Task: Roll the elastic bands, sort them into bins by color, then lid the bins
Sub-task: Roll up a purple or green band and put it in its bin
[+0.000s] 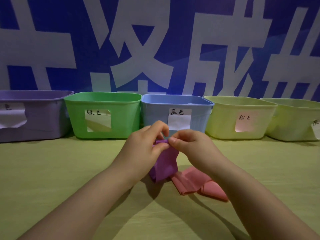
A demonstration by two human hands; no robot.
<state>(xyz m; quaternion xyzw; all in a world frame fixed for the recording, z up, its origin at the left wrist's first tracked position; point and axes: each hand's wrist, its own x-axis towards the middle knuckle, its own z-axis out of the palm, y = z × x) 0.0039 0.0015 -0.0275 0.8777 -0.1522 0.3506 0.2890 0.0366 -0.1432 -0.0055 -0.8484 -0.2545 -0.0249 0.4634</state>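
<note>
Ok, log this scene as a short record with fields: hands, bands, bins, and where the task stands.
left hand: pinches the upper end of the purple band
right hand: pinches the same end
purple band: raised at the top, lower end down by the table
pink band: lies folded on the table, right of the purple band
bins: row of five at the back: purple bin, green bin, blue bin, pink-labelled bin, far-right bin
progress: neither band is in a bin
</note>
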